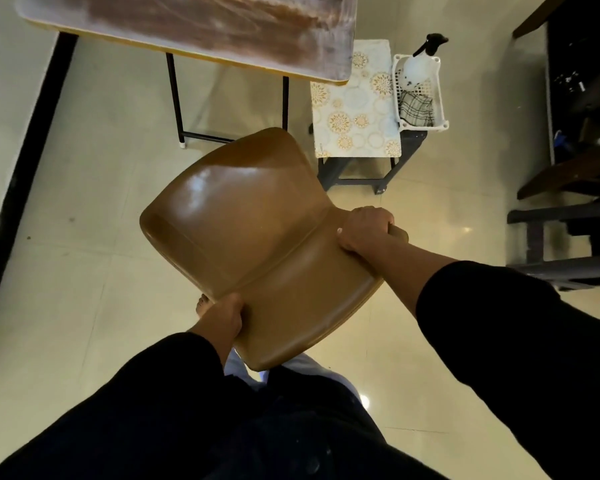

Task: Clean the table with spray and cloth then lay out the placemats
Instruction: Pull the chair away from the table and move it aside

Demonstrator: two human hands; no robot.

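Both my hands hold a tan plastic chair (243, 230) by the top of its backrest: my left hand (227, 315) grips the left corner, my right hand (364, 230) grips the right corner. Beyond the chair stands the wood-topped table (201, 26), its surface smeared. To its right, patterned placemats (355, 109) lie on a low grey stool. A white basket (440, 95) at the stool's right edge carries a white spray bottle (418, 65) with a black trigger and a checked cloth (415, 110).
Glossy tiled floor all round. A black skirting strip (18, 188) runs along the left wall. Dark wooden furniture (575, 98) and a grey bench (561, 244) stand at the right. The table's black legs (175, 98) are just ahead of the chair seat.
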